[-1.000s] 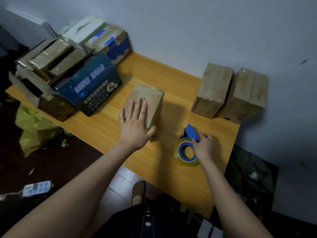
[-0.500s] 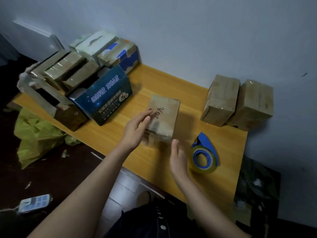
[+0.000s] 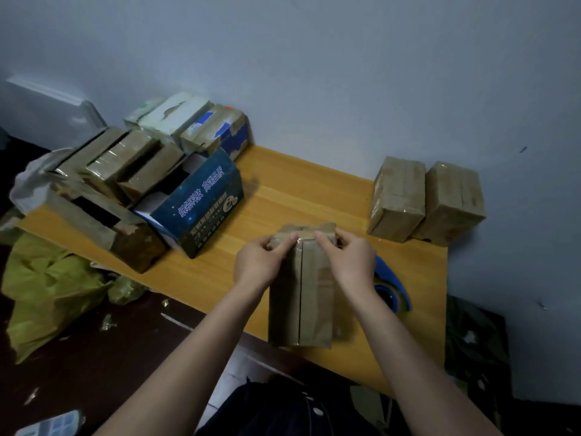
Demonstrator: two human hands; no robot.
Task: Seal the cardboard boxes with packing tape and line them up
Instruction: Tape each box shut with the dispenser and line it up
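While we've got box (image 3: 300, 287) at table's 6 o'clock edge, left hand (image 3: 261, 262) and right hand (image 3: 349, 262) both pinching far end; we'd press flaps flush, then grab tape dispenser (image 3: 391, 289) at 3 o'clock.

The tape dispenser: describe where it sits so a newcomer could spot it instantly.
Start at the wooden table and go to its near right part, beside the box that both hands grip. The tape dispenser lies just right of it, partly hidden by the right hand. It alone is blue and rounded among brown boxes.
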